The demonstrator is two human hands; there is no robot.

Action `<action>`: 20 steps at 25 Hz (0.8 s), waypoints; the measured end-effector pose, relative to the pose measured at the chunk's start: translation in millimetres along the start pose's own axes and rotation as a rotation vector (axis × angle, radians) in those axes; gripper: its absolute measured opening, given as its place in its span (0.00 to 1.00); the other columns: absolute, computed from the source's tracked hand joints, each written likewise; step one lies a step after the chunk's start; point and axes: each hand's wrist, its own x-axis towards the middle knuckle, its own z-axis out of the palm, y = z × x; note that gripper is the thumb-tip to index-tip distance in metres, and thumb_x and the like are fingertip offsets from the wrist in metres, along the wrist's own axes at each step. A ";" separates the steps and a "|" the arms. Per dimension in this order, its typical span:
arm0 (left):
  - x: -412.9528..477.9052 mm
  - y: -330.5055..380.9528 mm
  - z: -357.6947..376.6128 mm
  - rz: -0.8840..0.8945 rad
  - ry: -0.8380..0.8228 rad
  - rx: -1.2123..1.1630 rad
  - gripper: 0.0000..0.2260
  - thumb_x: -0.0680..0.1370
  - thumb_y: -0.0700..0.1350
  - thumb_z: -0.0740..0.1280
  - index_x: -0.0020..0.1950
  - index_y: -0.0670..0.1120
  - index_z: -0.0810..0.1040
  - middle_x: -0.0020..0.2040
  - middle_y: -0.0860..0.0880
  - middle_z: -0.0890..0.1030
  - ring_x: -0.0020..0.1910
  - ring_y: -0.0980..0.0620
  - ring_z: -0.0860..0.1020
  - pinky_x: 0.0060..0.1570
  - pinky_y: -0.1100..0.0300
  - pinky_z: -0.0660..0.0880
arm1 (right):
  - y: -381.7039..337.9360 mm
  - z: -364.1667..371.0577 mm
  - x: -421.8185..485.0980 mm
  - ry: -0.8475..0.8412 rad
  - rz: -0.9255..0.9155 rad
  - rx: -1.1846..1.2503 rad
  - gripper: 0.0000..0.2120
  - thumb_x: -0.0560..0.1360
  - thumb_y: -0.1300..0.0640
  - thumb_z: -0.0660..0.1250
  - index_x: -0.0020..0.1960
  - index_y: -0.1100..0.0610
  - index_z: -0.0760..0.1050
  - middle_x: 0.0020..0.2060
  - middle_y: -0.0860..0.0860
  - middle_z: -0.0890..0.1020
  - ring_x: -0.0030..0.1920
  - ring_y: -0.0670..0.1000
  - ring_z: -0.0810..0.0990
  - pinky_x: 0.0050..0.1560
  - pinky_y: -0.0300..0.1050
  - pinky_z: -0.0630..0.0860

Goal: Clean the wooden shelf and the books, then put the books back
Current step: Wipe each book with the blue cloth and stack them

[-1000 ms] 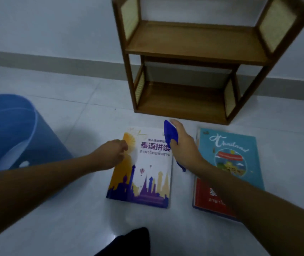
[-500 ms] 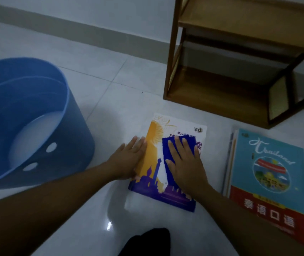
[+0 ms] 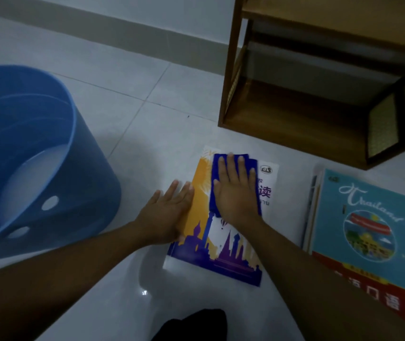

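A book with a yellow, white and purple skyline cover (image 3: pixel 231 252) lies flat on the white tiled floor. My right hand (image 3: pixel 237 190) presses a blue cloth (image 3: pixel 217 163) flat onto the upper part of its cover, fingers straight. My left hand (image 3: pixel 165 212) rests flat on the book's left edge and the floor beside it. To the right lies a stack of books topped by a blue and red "Thailand" book (image 3: pixel 366 239). The empty wooden shelf (image 3: pixel 295 119) stands behind, at the upper right, against the wall.
A large blue plastic tub (image 3: pixel 36 156) with holes in its wall stands on the floor at the left, close to my left arm. A dark piece of clothing (image 3: pixel 194 326) shows at the bottom edge.
My right hand went from gripping the bunched cloth to pressing it flat on the cover, then slid it toward the book's top. My left hand flattened at the book's left edge.
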 end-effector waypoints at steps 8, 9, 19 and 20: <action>-1.4 0.9 -1.6 0.001 -0.024 -0.039 0.51 0.72 0.61 0.68 0.76 0.47 0.33 0.78 0.49 0.36 0.76 0.46 0.35 0.74 0.45 0.48 | 53.6 -8.4 -45.6 -0.028 -0.243 0.101 0.28 0.78 0.57 0.51 0.77 0.54 0.53 0.76 0.52 0.57 0.77 0.54 0.51 0.74 0.56 0.48; -1.6 1.0 -2.0 0.005 -0.026 -0.046 0.51 0.71 0.62 0.68 0.76 0.47 0.33 0.78 0.49 0.36 0.76 0.46 0.35 0.74 0.45 0.48 | 54.5 -10.9 -33.8 -0.012 -0.122 0.102 0.28 0.78 0.59 0.52 0.78 0.54 0.52 0.77 0.53 0.55 0.77 0.56 0.49 0.74 0.56 0.47; -1.3 0.4 -1.7 -0.019 -0.025 0.003 0.51 0.72 0.59 0.69 0.76 0.46 0.32 0.78 0.49 0.36 0.77 0.45 0.37 0.74 0.41 0.50 | -9.5 -5.8 12.4 -0.080 -0.314 0.087 0.30 0.79 0.59 0.54 0.78 0.51 0.48 0.78 0.48 0.47 0.77 0.54 0.43 0.75 0.58 0.42; -1.5 0.2 -1.5 -0.025 -0.028 0.001 0.51 0.72 0.59 0.69 0.76 0.46 0.32 0.78 0.49 0.35 0.76 0.46 0.37 0.74 0.41 0.50 | -0.8 -6.1 -0.4 -0.071 -0.382 0.100 0.29 0.78 0.58 0.53 0.78 0.50 0.51 0.78 0.47 0.50 0.77 0.53 0.45 0.75 0.57 0.44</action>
